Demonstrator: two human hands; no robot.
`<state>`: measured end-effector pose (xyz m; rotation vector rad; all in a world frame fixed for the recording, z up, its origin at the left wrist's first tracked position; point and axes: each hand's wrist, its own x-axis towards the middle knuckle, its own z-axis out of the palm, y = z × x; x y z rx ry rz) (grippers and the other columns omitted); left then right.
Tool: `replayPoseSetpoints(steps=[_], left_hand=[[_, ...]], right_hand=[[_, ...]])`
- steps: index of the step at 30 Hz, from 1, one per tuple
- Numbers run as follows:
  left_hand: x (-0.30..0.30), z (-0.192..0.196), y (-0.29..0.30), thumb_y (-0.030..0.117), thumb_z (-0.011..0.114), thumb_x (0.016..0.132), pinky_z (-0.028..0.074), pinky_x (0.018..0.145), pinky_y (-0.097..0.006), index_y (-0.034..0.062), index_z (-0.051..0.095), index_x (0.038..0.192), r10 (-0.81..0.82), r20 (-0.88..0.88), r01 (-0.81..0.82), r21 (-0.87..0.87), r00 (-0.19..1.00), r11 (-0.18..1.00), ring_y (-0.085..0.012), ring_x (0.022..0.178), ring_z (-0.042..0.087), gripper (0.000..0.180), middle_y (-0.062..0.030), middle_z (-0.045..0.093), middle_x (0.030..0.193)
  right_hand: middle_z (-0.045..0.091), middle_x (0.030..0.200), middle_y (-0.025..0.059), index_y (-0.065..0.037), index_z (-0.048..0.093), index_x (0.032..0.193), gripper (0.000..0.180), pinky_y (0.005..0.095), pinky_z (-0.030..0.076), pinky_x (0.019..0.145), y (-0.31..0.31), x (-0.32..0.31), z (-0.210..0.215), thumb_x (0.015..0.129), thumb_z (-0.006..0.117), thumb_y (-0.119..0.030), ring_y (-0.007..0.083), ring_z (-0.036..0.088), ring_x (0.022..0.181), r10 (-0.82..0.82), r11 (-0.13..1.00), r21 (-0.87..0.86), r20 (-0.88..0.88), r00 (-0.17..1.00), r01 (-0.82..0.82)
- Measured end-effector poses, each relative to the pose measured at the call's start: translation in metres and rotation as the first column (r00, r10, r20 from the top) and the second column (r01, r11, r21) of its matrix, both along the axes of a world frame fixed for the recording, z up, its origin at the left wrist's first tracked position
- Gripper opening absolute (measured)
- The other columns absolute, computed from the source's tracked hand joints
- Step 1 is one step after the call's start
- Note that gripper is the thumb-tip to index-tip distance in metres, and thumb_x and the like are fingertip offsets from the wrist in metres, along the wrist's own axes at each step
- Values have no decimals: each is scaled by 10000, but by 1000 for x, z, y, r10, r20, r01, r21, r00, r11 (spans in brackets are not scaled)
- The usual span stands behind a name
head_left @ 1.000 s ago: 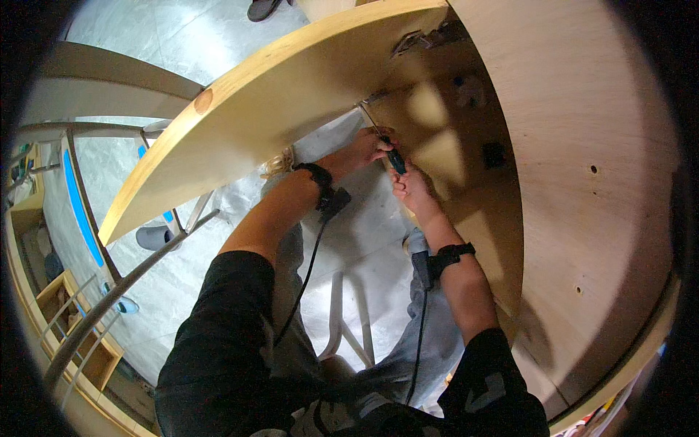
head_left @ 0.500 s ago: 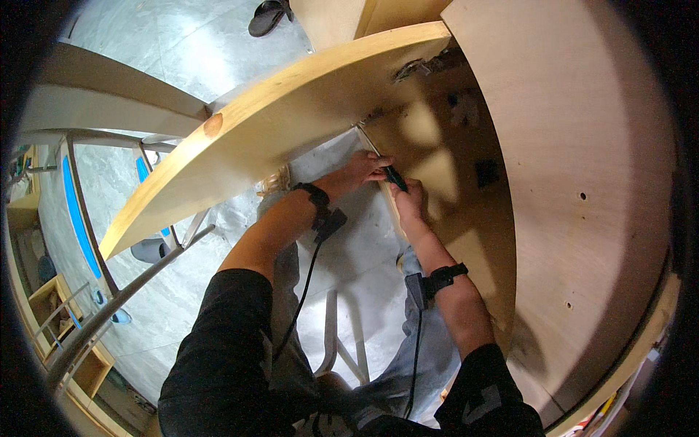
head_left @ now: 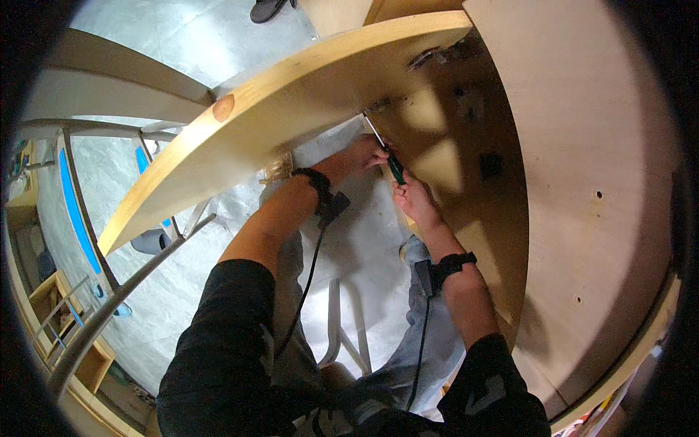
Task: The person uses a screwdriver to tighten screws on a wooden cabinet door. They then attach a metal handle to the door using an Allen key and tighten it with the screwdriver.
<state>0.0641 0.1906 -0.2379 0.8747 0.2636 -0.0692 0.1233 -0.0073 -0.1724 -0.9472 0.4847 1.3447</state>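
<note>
A screwdriver (head_left: 396, 170) with a dark green handle slants up and away, its thin metal shaft reaching the lower hinge (head_left: 378, 106) under a pale wooden door panel (head_left: 291, 95). The fingers of my right hand (head_left: 416, 200) are closed around the near end of the handle. My left hand (head_left: 362, 154) pinches the tool farther up, where shaft and handle meet. Exactly where the tip touches is too small to make out. Another metal hinge (head_left: 424, 58) sits farther along the panel, by the cabinet's inner corner.
A large wooden side panel (head_left: 575, 146) with small holes rises on the right. On the left stands a metal-framed chair (head_left: 124, 320) with blue strips. Metal legs (head_left: 334, 320) show between my knees, above the grey floor (head_left: 175, 291). A dark shoe (head_left: 266, 10) appears at the top.
The view has shifted slightly, so the panel sits a little higher and farther right. My right hand has slid toward the handle's near end, baring more of it. The screwdriver stays at the hinge.
</note>
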Motion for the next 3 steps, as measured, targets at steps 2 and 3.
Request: replayPoseSetpoints(steps=[2,3], left_hand=[[-1,-14,4,104,690,771,517,814,-375,46,522,1087,-114,22,114,-16,993,993,-320,970,577,362,-146,596,1016],[-4,-20,2,161,659,816,506,846,-404,105,531,1140,-90,-135,14,-485,987,874,-353,1093,538,352,-145,597,1050]], right_hand=[[530,718,58,-41,500,949,235,222,360,473,0,-1,-5,912,521,-272,113,445,554,8,997,-71,153,988,3],[532,766,73,-33,512,983,279,204,372,527,6,-6,-12,891,565,-292,114,458,600,-76,986,-130,224,972,107]])
